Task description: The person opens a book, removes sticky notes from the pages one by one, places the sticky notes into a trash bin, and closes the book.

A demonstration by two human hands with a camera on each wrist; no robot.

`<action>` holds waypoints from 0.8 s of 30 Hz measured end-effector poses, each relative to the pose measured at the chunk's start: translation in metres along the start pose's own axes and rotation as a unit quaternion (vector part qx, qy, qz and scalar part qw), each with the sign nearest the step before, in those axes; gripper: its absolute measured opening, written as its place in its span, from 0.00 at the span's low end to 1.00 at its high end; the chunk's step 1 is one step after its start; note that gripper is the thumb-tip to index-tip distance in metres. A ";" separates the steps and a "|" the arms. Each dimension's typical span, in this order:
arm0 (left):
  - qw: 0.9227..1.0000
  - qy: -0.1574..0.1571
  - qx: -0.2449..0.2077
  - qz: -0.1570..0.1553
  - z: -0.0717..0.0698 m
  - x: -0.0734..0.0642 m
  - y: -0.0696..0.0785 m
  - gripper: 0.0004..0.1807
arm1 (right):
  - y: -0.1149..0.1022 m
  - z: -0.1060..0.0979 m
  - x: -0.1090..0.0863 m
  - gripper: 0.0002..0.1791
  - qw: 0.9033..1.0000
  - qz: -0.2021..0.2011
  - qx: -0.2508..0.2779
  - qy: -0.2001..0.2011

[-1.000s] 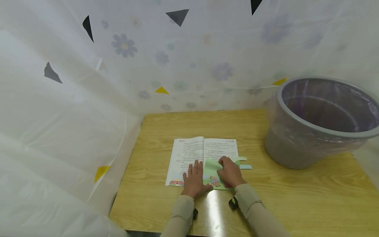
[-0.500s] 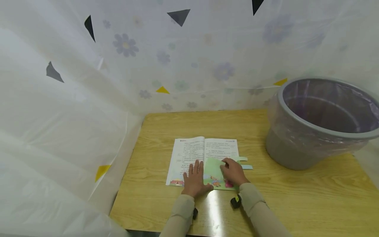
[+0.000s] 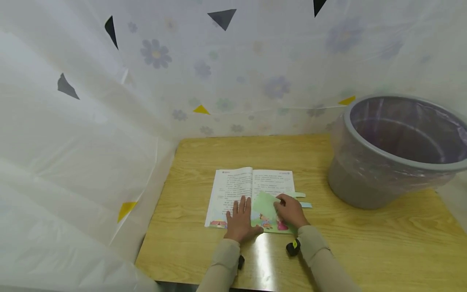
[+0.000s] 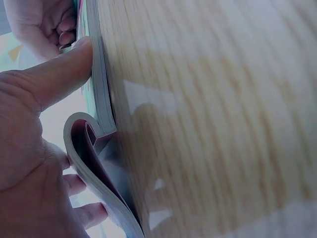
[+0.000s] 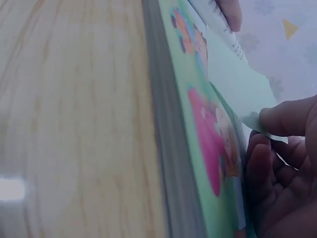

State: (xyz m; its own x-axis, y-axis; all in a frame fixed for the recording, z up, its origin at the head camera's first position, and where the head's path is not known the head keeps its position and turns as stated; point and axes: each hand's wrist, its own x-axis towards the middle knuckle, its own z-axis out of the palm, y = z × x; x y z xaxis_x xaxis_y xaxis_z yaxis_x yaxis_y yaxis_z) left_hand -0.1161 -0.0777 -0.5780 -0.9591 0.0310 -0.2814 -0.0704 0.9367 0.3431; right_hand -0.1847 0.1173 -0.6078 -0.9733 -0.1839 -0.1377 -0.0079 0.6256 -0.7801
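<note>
An open book [image 3: 233, 184] with printed text lies on the wooden table. My left hand [image 3: 240, 223] rests with spread fingers on its left page, the thumb reaching across to the bottom edge of the right page. My right hand [image 3: 292, 211] pinches a pale green sticky note [image 3: 265, 202] over the lower right page. In the right wrist view, thumb and finger hold a corner of the note [image 5: 240, 82], which slants up off the page. Cartoon figures [image 5: 210, 144] are printed along the page's bottom.
Two paper tabs, one pale green [image 3: 300, 195] and one pale blue [image 3: 307, 205], stick out from the book's right edge. A large grey bin [image 3: 354, 186] with a clear plastic liner stands at the table's right. Whitish plastic sheeting [image 3: 233, 73] hangs behind and to the left.
My right hand has shifted slightly right, drawing the sticky note's corner along. The note now sits askew, and more of the pink figure shows. My left hand has stayed in place.
</note>
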 end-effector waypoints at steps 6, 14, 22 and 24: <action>1.000 -0.004 -0.005 0.003 -0.001 0.000 -0.001 0.61 | -0.007 -0.008 -0.004 0.14 0.999 0.011 0.047 0.007; 1.000 0.000 -0.006 0.002 0.000 0.000 -0.002 0.61 | -0.046 -0.054 -0.020 0.13 0.990 -0.067 0.082 0.096; 1.000 0.003 -0.014 0.003 0.000 -0.001 -0.001 0.61 | -0.081 -0.120 -0.044 0.09 0.931 -0.201 0.079 0.294; 1.000 0.002 -0.014 0.003 0.000 -0.001 -0.002 0.61 | -0.085 -0.135 -0.050 0.08 0.907 -0.235 0.094 0.337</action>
State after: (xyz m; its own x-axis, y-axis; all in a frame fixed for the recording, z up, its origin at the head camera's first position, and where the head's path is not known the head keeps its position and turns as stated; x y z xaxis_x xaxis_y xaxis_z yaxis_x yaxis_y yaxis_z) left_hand -0.1147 -0.0791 -0.5784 -0.9606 0.0344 -0.2760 -0.0732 0.9260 0.3703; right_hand -0.1663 0.1752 -0.4522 -0.7922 0.1475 0.5922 -0.4813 0.4456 -0.7548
